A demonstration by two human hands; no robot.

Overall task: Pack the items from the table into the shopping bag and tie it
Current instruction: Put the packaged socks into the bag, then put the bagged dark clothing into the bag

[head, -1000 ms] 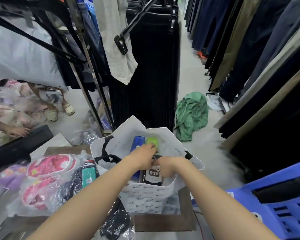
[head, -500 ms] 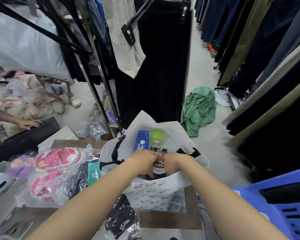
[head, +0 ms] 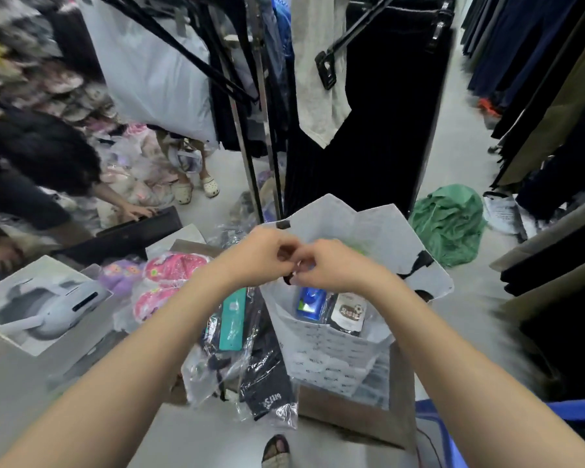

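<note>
Hands (head: 293, 261) raised together | shopping bag (head: 325, 352) upright, mouth up

both hands (head: 298, 261) cover bag handle (head: 288, 280); green item (head: 360, 246) blurred.

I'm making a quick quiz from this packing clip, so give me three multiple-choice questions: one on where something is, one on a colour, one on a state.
1. Where are the pink slippers?
A. inside the bag
B. on the table, left of the shopping bag
C. on the floor

2. What colour is the crumpled garment on the floor?
A. green
B. red
C. yellow

3. How is the bag's top?
A. tied shut
B. open
C. taped

Answers:
1 B, they lie in clear wrap beside the bag.
2 A, it is plainly green.
3 B, the blue pack shows inside while the left hand and right hand meet above it.
</note>
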